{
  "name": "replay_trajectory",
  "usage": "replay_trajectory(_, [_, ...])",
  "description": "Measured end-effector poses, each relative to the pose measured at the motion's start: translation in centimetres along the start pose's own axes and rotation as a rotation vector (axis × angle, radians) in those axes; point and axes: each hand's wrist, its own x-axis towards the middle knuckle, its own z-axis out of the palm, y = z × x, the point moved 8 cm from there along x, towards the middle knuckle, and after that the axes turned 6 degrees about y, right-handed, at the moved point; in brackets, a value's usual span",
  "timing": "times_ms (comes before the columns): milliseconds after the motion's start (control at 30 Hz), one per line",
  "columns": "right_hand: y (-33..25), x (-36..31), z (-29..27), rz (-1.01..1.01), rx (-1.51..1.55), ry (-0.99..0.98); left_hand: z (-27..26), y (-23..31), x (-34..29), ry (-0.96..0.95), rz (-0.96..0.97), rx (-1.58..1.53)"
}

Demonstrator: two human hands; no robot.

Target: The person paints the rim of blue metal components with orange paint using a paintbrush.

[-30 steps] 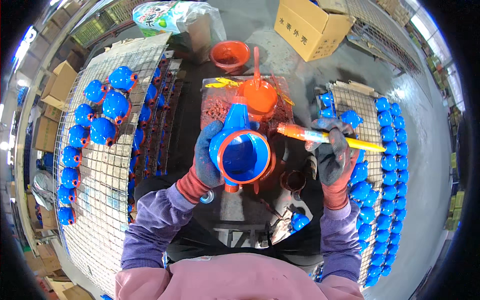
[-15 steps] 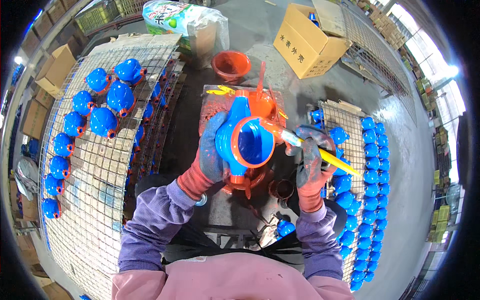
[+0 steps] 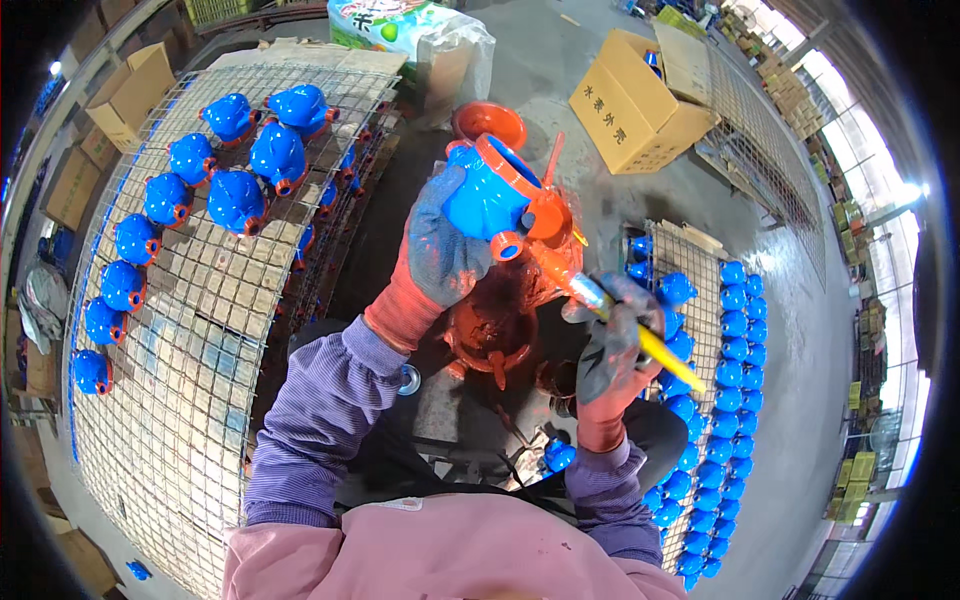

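My left hand, in a paint-stained glove with a red cuff, holds a blue valve body with an orange-painted rim, tilted up in front of me. My right hand, also gloved, grips a yellow-handled paintbrush whose tip touches the orange part of the casting. Below the hands sits an orange paint pot on a dark stand.
A wire rack on the left carries several blue valve bodies. Another wire rack at right holds several small blue parts. An orange bowl, a cardboard box and a printed sack lie beyond.
My left hand has lifted the valve body up and away, turning its orange rim outward. My right hand followed with the brush, now at the casting's lower side.
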Motion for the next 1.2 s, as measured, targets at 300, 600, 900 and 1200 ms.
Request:
replay_trajectory(300, [-2.2,-3.3,6.4,-0.629,-0.733,-0.322,0.8,1.0,-0.2,-0.07,0.078,0.037])
replay_trajectory(600, [-2.7,-3.7,2.3,-0.412,-0.828,-0.314,2.2,12.0,-8.6,-0.019,0.98,1.054])
replay_trajectory(900, [-1.4,-3.1,-1.0,-0.273,-0.831,-0.453,-1.6,29.2,-25.0,0.769,0.906,1.364])
replay_trajectory(1200, [-3.5,1.3,-7.5,-0.372,-1.325,-0.436,-10.1,34.7,-23.6,0.997,0.754,2.241])
